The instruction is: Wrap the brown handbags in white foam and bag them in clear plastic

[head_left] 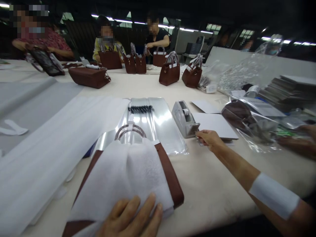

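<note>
Head view: where is the brown bag [172, 176] seen?

– On the near side of the surface [209, 191], partly covered by white wrapping [135, 164].

– How is the left hand [134, 217] held?

– It is laid open on the wrapping.

– And the right hand [209, 139]?

– It is held at the near end of the tape dispenser [179, 119]; whether anything is gripped cannot be told.

Handbag [170, 169] on table [209, 187], plastic sleeves [163, 130] behind, tape dispenser [181, 119] right

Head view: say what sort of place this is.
Likely a handbag factory's packing area: several similar brown handbags sit on a long table, with clear plastic sheets and a tape dispenser nearer the camera.
</note>
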Action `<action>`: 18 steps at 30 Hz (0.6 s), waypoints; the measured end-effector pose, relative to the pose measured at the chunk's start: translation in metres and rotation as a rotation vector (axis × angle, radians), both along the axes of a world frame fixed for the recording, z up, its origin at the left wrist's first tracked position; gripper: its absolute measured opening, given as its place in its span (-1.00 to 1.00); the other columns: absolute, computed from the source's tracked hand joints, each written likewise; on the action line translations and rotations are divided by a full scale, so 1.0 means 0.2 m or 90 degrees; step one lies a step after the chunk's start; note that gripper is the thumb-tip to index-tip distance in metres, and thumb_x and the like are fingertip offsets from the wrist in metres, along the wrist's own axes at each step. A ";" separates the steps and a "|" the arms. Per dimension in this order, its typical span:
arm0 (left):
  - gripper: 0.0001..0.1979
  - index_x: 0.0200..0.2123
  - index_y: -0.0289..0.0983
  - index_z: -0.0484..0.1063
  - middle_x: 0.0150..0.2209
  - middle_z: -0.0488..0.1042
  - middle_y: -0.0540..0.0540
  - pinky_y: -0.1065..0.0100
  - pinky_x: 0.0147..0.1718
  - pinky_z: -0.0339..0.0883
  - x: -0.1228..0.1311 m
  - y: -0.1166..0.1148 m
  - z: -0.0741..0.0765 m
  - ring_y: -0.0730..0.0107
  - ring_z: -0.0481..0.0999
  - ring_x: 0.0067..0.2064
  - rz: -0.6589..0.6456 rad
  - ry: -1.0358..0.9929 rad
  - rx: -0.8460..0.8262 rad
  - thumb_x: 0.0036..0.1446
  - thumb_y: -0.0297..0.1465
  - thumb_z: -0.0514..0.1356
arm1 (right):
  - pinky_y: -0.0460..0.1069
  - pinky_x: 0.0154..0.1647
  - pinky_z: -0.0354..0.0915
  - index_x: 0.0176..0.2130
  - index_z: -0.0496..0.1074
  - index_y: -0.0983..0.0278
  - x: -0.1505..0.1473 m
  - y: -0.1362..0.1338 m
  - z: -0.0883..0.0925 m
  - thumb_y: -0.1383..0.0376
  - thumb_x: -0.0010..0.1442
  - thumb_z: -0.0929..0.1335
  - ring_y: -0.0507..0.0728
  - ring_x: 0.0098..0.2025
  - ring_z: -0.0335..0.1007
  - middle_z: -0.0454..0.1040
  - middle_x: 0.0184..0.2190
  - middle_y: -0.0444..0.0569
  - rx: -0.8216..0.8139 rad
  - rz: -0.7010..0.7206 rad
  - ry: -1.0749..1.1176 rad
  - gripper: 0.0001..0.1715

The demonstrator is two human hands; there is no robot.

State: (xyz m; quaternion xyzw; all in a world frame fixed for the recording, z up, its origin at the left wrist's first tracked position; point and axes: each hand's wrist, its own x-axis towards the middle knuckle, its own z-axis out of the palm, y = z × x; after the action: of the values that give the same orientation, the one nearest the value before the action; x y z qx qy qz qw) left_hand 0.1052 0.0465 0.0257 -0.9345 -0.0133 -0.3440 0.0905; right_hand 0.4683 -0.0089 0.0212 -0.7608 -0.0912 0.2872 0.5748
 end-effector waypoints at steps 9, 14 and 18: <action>-0.65 0.00 -0.21 0.34 0.07 0.26 -0.13 0.22 -0.17 0.16 -0.05 -0.03 0.07 0.24 0.27 -0.10 -0.015 0.127 -0.065 0.17 -0.51 -0.03 | -0.21 -0.77 -0.23 -0.42 0.38 0.35 -0.86 -0.30 0.38 0.17 -0.03 0.43 -0.21 -0.75 -0.07 0.32 -0.57 -0.18 0.040 0.350 0.255 -0.71; -0.65 -0.01 -0.21 0.32 0.25 -0.04 -0.14 0.26 -0.22 0.17 -0.05 -0.03 0.08 0.26 0.26 -0.11 -0.021 0.114 -0.024 0.11 -0.48 0.13 | -0.22 -0.80 -0.22 -0.43 0.36 0.34 -1.08 -0.31 0.34 0.18 0.02 0.38 -0.17 -0.77 -0.05 0.29 -0.65 -0.21 -0.015 0.351 0.277 -0.75; -0.75 -0.08 -0.16 0.35 0.23 0.04 0.00 0.24 -0.25 0.14 -0.04 -0.03 0.08 0.26 0.26 -0.14 -0.015 0.169 -0.007 0.15 -0.41 0.09 | -0.21 -0.82 -0.22 -0.48 0.34 0.35 -1.10 -0.29 0.30 0.18 0.01 0.36 -0.16 -0.79 -0.07 0.26 -0.71 -0.22 -0.052 0.331 0.231 -0.74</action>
State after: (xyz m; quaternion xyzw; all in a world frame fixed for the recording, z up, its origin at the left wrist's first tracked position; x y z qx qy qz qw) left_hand 0.0968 0.0405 0.0421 -0.9724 0.0076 -0.2181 0.0822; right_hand 0.2489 -0.0664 0.0819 -0.6705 -0.1669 0.5593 0.4580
